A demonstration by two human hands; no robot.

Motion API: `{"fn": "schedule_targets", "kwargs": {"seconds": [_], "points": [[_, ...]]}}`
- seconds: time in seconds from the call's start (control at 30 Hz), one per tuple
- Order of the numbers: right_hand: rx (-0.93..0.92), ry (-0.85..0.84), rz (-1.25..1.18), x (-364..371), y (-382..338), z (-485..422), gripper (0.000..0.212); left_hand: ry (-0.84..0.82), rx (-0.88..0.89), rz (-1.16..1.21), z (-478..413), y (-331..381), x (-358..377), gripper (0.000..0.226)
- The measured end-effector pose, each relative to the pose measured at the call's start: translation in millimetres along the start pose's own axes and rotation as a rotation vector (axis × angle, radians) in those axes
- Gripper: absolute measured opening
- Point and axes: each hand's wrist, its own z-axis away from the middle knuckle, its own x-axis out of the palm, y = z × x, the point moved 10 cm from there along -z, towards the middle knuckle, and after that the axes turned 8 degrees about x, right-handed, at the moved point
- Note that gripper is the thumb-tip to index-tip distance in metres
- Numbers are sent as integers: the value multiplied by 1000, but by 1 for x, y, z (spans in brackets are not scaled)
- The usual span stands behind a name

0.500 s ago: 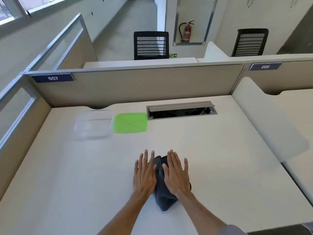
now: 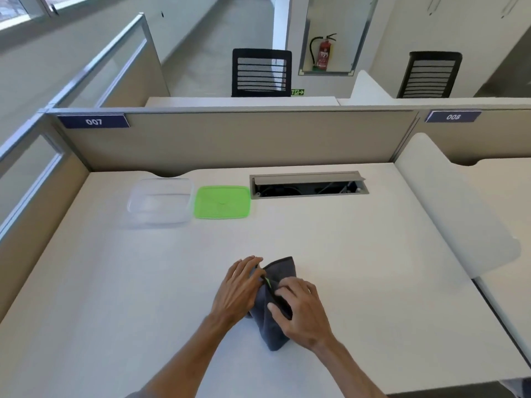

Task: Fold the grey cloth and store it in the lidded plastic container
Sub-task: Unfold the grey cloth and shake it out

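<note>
A folded dark grey cloth point(image 2: 283, 270) lies on the white desk point(image 2: 359, 268) near its front middle. My left hand point(image 2: 237, 288) grips the cloth's left edge with curled fingers. My right hand point(image 2: 301, 308) pinches the cloth from the right, thumb under a fold, and a small green tag shows between the hands. Farther back on the left stands the clear plastic container point(image 2: 161, 202), uncovered and with nothing in it. Its green lid point(image 2: 221, 201) lies flat on the desk just to the container's right.
An open cable hatch point(image 2: 309, 185) is set into the desk behind the lid. Beige partition walls point(image 2: 230, 139) close the desk at the back and left. A white curved divider point(image 2: 448, 211) borders the right side. Two black chairs stand beyond the partition.
Both hands were pressing flat on the cloth; now their fingers are curled and grip it at its edges, and the cloth's far end shows beyond them.
</note>
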Motion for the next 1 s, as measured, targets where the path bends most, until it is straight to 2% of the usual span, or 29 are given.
{"fn": "schedule_targets", "kwargs": {"seconds": [0.1, 0.2, 0.3, 0.4, 0.5, 0.57, 0.63, 0.73, 0.87, 1.0], "points": [[39, -99, -22, 3, -7, 3, 24, 56, -63, 63, 4, -10, -11, 17], [108, -161, -158, -3, -14, 0, 17, 64, -126, 141, 7, -23, -12, 21], [159, -145, -255, -24, -19, -10, 14, 27, -197, 237, 7, -39, -10, 25], [174, -84, -287, -55, -25, -23, 13, -44, -194, 312, -1, -47, -15, 27], [224, -97, -351, -78, -19, -33, 14, 122, -249, 402, -13, -64, -50, 20], [286, -158, -390, -84, -6, -34, 16, 229, -282, 386, -21, -77, -79, 22], [350, -241, -416, -84, 8, -32, 18, 261, -271, 325, -30, -82, -102, 25], [432, -350, -363, -81, 28, -29, 15, 269, -305, 249, -36, -88, -120, 26], [493, -448, -146, -85, 49, -32, 14, 367, -464, 277, -26, -96, -131, 33], [504, -360, -26, -120, 57, -53, 12, 461, -594, 312, -13, -106, -140, 41]]}}
